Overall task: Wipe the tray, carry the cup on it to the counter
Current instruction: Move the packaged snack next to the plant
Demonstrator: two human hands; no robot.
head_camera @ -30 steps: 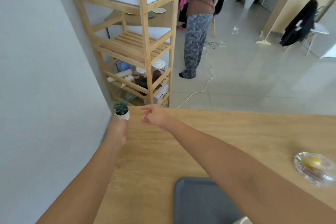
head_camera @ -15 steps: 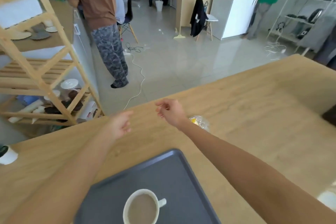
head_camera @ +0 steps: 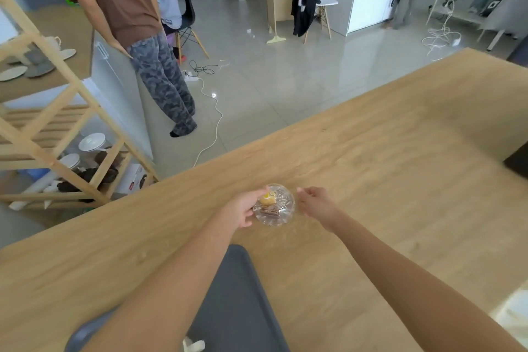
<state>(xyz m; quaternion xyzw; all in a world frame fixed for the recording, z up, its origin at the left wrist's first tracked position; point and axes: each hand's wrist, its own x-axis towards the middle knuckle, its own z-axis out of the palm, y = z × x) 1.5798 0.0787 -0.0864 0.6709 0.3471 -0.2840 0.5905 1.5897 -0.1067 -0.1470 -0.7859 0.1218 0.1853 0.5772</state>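
Note:
The grey tray [head_camera: 243, 303] lies on the wooden table [head_camera: 385, 168] at the near edge, partly under my left forearm. Only the white handle of the cup [head_camera: 195, 345] shows at the bottom edge; the rest of the cup is hidden. Beyond the tray stands a small glass dish [head_camera: 281, 208] holding a yellow and a brown piece of food. My left hand [head_camera: 243, 207] holds the dish's left rim, thumb on top. My right hand [head_camera: 317, 203] hovers just right of the dish, fingers apart, with a small gap to the glass.
A wooden shelf rack [head_camera: 57, 134] with jars and plates stands past the table's left end. A person in a brown shirt [head_camera: 137, 23] stands on the tiled floor beside a white cable [head_camera: 213, 126]. A dark object [head_camera: 517, 163] sits at the table's right edge.
The view has swung right and down. Both hands have moved forward from above the tray to either side of the glass dish, and my left hand has taken its rim.

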